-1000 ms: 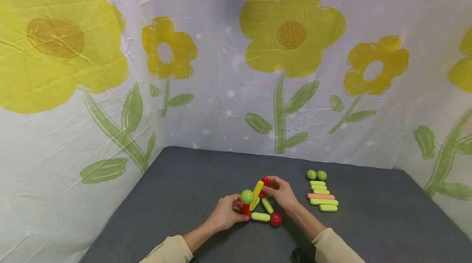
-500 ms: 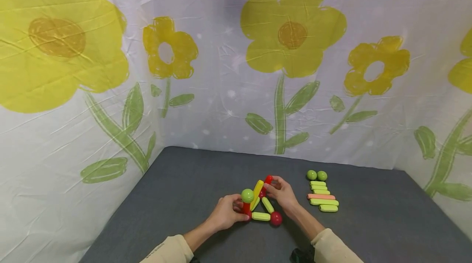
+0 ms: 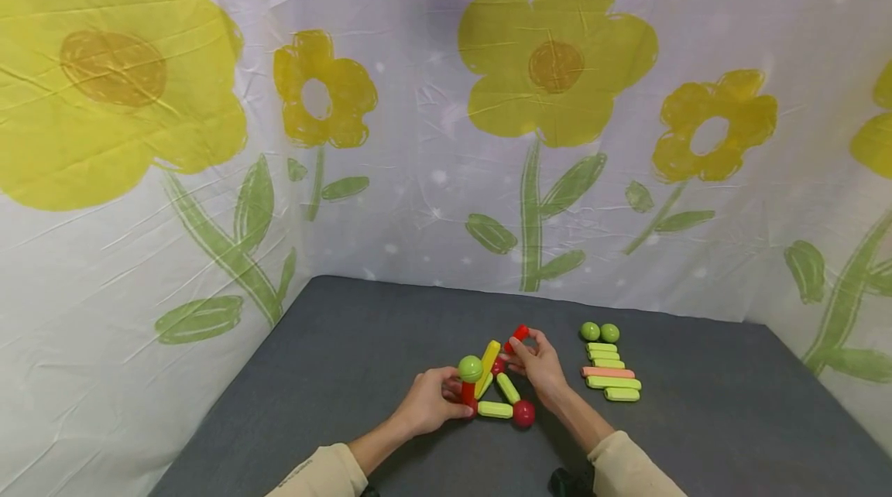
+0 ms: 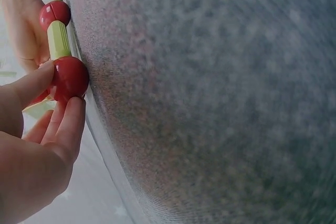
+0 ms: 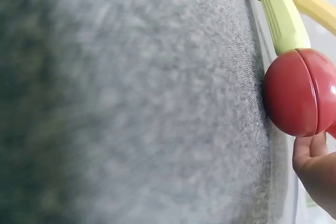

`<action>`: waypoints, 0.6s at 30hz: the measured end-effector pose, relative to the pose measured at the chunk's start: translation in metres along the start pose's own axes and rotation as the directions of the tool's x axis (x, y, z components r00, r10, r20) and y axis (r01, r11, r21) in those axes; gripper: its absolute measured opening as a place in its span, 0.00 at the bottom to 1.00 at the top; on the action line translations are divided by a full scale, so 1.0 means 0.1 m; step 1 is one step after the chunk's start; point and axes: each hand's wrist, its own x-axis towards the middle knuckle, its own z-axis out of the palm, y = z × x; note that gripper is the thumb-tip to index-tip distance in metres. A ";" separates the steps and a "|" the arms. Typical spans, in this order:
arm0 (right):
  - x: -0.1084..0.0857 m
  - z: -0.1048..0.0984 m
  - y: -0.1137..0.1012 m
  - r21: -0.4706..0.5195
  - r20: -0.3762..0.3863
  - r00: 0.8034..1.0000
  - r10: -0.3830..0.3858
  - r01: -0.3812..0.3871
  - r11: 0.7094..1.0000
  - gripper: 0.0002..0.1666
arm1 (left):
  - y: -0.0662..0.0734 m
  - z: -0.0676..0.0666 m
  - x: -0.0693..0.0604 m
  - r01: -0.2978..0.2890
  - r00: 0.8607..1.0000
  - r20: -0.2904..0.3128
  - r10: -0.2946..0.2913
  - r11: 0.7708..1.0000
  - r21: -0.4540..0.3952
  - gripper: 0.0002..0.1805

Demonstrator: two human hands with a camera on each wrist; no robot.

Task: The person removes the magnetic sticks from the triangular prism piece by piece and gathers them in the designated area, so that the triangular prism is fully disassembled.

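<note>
My left hand [image 3: 430, 404] grips the red ball [image 4: 71, 79] at the frame's left corner with thumb and fingertips. On that corner a red stick [image 3: 468, 392] stands upright under a green ball [image 3: 470, 368], and a yellow stick [image 3: 491, 356] leans beside it. Light green sticks [image 3: 495, 409] link it to the near red ball [image 5: 299, 93] and the far red ball [image 3: 498, 365]. Above and right of the far ball, my right hand [image 3: 542, 367] pinches another red stick [image 3: 517, 337], tilted; whether its lower end touches the ball I cannot tell.
Right of the frame, two green balls [image 3: 600, 332] lie above a column of light green sticks [image 3: 613, 383] and one salmon stick [image 3: 608, 372]. A black object [image 3: 567, 483] shows at the bottom edge. A flowered cloth [image 3: 418, 249] hangs behind the dark table [image 3: 334, 350].
My right hand and its red stick have shifted up and to the right, and the stick tilts further right. The left hand still holds the same corner.
</note>
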 end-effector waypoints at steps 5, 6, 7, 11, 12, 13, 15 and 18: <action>-0.03 -0.01 0.00 -0.020 0.000 1.000 -0.001 0.001 1.000 0.19 | 0.01 0.00 0.00 0.011 1.000 -0.001 -0.011 1.000 0.005 0.23; -0.04 -0.01 0.00 -0.020 -0.007 1.000 -0.001 0.001 1.000 0.19 | 0.01 0.00 0.00 0.011 1.000 -0.001 -0.011 1.000 0.007 0.23; -0.04 -0.02 0.00 -0.021 -0.017 1.000 -0.004 0.003 1.000 0.19 | 0.02 0.00 -0.01 0.011 1.000 -0.003 -0.011 1.000 0.010 0.23; -0.07 -0.09 -0.01 -0.025 -0.055 0.998 -0.006 0.004 1.000 0.23 | 0.06 -0.02 -0.02 0.004 1.000 -0.019 -0.004 1.000 -0.021 0.23; -0.07 -0.11 -0.02 -0.025 -0.065 0.998 -0.003 0.001 1.000 0.24 | 0.08 -0.03 -0.03 0.003 1.000 -0.023 -0.004 0.999 -0.033 0.24; -0.08 -0.14 -0.02 -0.027 -0.070 0.998 -0.003 0.001 1.000 0.25 | 0.09 -0.04 -0.03 0.003 1.000 -0.028 -0.005 0.999 -0.044 0.25; -0.09 -0.21 -0.03 -0.018 -0.077 0.997 0.002 -0.004 1.000 0.26 | 0.12 -0.06 -0.03 0.005 0.999 -0.034 -0.008 0.998 -0.061 0.26; -0.11 -0.32 -0.06 0.011 -0.075 0.997 0.020 -0.019 1.000 0.26 | 0.15 -0.07 -0.03 0.021 0.999 -0.040 -0.024 0.997 -0.078 0.28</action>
